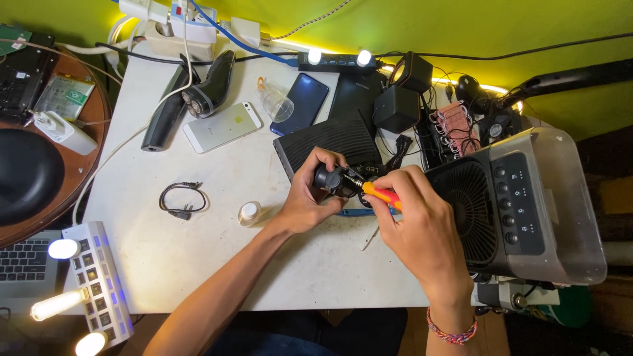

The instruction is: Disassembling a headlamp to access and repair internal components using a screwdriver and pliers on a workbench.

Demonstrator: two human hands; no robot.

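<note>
We work above white table point(198, 257). Left hand point(304, 198) clenches small black device point(333, 179), steadying it. Right hand point(415, 217) grasps orange screwdriver point(381, 194), tip at device. 2 phones point(223, 126) lie beyond, fan point(501, 204) at right.

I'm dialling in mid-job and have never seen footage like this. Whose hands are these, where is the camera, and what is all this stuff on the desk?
There is no machine here: one camera on a person's head looks down at their own two bare hands over a white table. The left hand grips a small black cylindrical device. The right hand, with a braided bracelet at the wrist, holds an orange-handled screwdriver whose tip meets that device. Around them lie a white phone, a dark blue phone, a black electric shaver, a short black cable, a small white-capped bottle and a black box. A grey desk fan unit stands at the right.
</note>
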